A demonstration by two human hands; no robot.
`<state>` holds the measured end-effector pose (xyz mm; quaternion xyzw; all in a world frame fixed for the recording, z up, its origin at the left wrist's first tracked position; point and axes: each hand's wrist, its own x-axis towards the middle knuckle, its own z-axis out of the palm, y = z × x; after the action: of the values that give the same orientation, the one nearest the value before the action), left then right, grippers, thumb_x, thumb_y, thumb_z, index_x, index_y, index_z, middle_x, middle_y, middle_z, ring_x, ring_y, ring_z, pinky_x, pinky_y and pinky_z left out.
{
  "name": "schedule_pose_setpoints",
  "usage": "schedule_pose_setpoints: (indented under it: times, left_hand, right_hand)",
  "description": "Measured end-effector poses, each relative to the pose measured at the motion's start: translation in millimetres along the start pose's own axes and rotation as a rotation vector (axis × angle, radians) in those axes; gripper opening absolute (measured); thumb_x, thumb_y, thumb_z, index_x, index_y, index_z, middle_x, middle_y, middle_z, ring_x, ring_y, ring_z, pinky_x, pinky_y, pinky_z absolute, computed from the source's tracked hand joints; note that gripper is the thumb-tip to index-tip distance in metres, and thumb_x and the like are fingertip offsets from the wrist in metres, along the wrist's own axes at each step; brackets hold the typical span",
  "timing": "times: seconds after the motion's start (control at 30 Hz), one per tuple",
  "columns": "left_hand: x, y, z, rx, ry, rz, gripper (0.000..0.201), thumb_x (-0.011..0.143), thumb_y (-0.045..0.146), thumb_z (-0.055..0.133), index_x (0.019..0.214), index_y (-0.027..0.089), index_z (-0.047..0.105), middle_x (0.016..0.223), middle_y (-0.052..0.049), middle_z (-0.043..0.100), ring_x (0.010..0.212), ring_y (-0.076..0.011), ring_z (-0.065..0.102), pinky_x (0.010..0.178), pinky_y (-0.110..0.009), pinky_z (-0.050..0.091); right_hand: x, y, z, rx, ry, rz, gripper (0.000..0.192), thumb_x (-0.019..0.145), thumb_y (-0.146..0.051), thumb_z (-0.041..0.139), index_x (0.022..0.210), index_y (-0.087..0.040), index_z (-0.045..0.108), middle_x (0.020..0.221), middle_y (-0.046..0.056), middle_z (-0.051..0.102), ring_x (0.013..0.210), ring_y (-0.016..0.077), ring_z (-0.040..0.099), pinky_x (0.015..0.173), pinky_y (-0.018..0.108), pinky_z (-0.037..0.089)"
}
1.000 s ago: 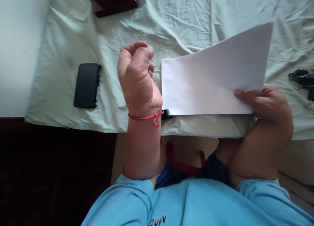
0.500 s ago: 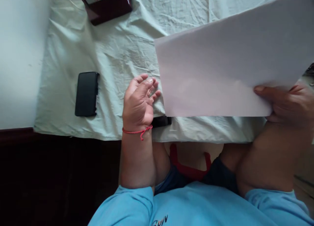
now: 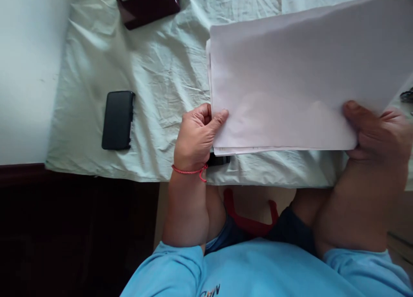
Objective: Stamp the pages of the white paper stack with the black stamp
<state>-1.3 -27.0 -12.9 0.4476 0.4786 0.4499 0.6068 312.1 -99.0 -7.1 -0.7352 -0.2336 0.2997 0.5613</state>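
A stack of white paper sheets is held up over the cloth-covered table, its blank top face toward me. My left hand, with a red string round the wrist, grips the lower left edge, thumb on top and fingers curled behind. At the lower right corner, my right hand pinches the stack, thumb across the front; its other fingers are partly hidden. The sheets' edges are slightly uneven at the left and bottom. Beneath the left wrist, a black object shows only in part.
A black phone-like object lies on the pale green cloth at the left. Behind it stands a dark maroon box with a label. Some dark item shows at the right edge. A white wall borders the left side.
My left hand has moved right and closed on the paper's left edge; before, it was off the paper with fingers loosely curled. Lower sheets now show at the left. My right hand keeps its grip.
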Motion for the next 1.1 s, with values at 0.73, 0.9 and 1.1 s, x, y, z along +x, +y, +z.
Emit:
schedule_pose_setpoints:
  times: [0.73,0.9,1.1]
  left_hand:
    - [-0.8,11.6,5.0,0.016,-0.014,-0.056,0.034,0.068,0.024,0.102,0.070,0.018,0.069,0.070,0.002,0.063,0.063,-0.0095,0.052,0.057,-0.020,0.042]
    - [-0.7,5.1,1.0,0.027,0.018,-0.008,0.051,0.077,0.039,0.102,0.062,0.019,0.057,0.060,0.005,0.045,0.057,-0.0083,0.042,0.052,-0.022,0.036]
    - [-1.6,6.2,2.8,0.060,0.021,-0.013,0.059,0.086,0.054,0.094,0.061,0.021,0.051,0.056,0.004,0.040,0.057,-0.0115,0.045,0.054,-0.024,0.041]
  right_hand:
    - [14.0,14.6,-1.0,0.202,0.059,-0.157,0.050,0.051,-0.041,0.101,0.091,-0.018,0.082,0.103,0.007,0.080,0.104,0.0311,0.078,0.087,0.054,0.068]
    - [11.6,12.2,-0.7,0.186,0.085,-0.120,0.049,0.051,-0.039,0.100,0.091,-0.018,0.082,0.106,0.007,0.080,0.110,0.0315,0.078,0.093,0.054,0.068]
    - [18.8,19.8,-2.4,0.237,0.032,-0.189,0.048,0.051,-0.037,0.101,0.085,-0.016,0.076,0.106,0.010,0.078,0.112,0.0336,0.076,0.088,0.052,0.067]
